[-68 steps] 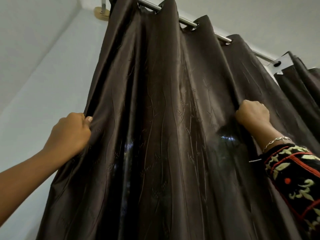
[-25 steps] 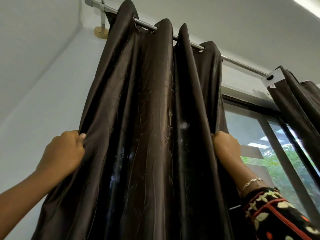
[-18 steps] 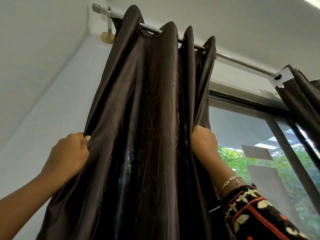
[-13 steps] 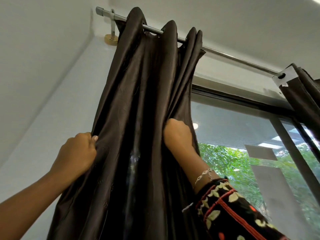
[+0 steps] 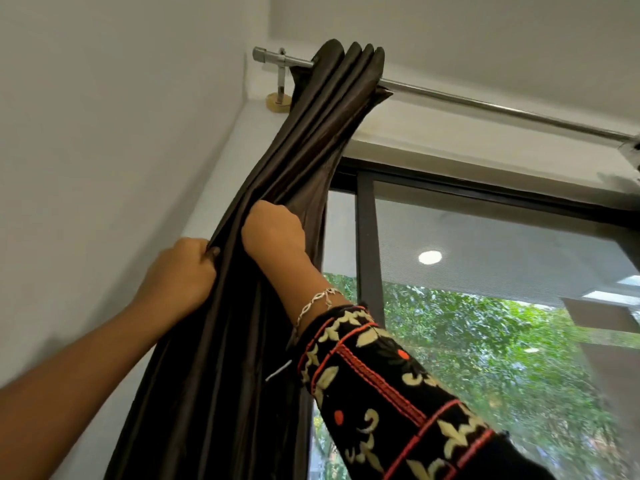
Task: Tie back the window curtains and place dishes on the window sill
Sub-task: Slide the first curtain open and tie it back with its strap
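Note:
The dark brown curtain (image 5: 311,147) hangs bunched into tight folds at the left end of the metal rod (image 5: 485,107). My left hand (image 5: 180,275) grips the curtain's left edge. My right hand (image 5: 273,230) grips the gathered folds just to the right of it, with a bracelet and an embroidered black sleeve behind it. The two hands are close together. No dishes or window sill are in view.
The window (image 5: 485,306) with its dark frame stands uncovered on the right, green trees showing beyond the glass. A white side wall (image 5: 104,133) runs close on the left. The rod's bracket (image 5: 280,88) sits in the corner. A sliver of the second curtain's tab (image 5: 635,147) shows at far right.
My right hand has pulled the curtain's right side leftward along the rod until the folds bunched up beside my left hand. The window is now uncovered. The view has swung right.

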A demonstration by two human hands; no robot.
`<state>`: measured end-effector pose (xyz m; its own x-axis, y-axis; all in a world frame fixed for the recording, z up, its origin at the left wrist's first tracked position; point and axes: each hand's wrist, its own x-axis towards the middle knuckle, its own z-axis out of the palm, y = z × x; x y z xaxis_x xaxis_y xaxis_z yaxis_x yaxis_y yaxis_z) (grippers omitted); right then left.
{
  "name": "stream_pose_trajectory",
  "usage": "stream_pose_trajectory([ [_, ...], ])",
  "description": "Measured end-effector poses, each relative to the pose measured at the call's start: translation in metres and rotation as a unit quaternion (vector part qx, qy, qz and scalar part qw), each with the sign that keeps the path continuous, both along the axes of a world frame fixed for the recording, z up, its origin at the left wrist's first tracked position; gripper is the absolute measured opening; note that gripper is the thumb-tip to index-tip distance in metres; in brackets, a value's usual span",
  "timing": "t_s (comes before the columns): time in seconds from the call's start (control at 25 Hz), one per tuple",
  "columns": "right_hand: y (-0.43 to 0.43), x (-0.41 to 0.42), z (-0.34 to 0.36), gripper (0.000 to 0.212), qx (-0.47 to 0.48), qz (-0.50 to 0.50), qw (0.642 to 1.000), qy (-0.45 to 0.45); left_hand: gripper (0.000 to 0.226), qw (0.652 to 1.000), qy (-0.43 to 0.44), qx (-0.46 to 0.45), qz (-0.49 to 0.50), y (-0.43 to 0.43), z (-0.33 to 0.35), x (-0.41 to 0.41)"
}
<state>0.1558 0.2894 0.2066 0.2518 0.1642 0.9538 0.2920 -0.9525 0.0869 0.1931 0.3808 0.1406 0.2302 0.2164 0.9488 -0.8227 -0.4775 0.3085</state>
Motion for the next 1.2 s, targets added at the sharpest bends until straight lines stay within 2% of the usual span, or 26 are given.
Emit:
stream_pose_trajectory([
  [0.24, 0.079, -0.006, 0.006, 0.028, -0.018, 0.065, 0.998, 0.015, 0.026, 0.997, -0.001, -0.074, 0.006, 0.053, 0.000, -0.022],
  [0.36, 0.091, -0.009, 0.005, 0.025, -0.022, 0.078, 0.997, 0.009, 0.017, 0.995, -0.009, -0.095, 0.005, 0.060, -0.005, -0.030],
  [0.48, 0.064, -0.004, -0.005, 0.018, -0.006, 0.036, 0.999, 0.016, 0.020, 0.998, 0.004, -0.058, -0.010, 0.046, -0.020, -0.026],
  [0.6, 0.028, -0.003, -0.022, 0.026, 0.039, 0.015, 0.999, 0.003, 0.027, 1.000, 0.005, -0.025, -0.001, 0.028, -0.035, -0.018],
  [0.68, 0.008, -0.004, -0.038, 0.029, 0.051, -0.013, 0.999, -0.005, 0.028, 1.000, 0.010, -0.023, 0.007, 0.019, -0.042, -0.015],
  [0.8, -0.022, -0.008, -0.059, 0.022, 0.072, -0.055, 0.995, -0.031, 0.026, 0.999, 0.014, -0.029, 0.024, 0.011, -0.052, -0.019],
  [0.92, -0.048, -0.019, -0.080, 0.031, 0.097, -0.072, 0.992, -0.020, 0.036, 0.998, 0.025, -0.026, 0.047, 0.007, -0.066, -0.024],
  [1.04, -0.065, -0.026, -0.104, 0.039, 0.097, -0.090, 0.991, -0.003, 0.021, 0.998, 0.045, -0.028, 0.035, 0.002, -0.091, -0.029],
  [1.2, -0.081, -0.032, -0.144, 0.033, 0.090, -0.083, 0.992, 0.003, 0.009, 0.994, 0.105, -0.031, 0.012, -0.010, -0.137, -0.042],
])
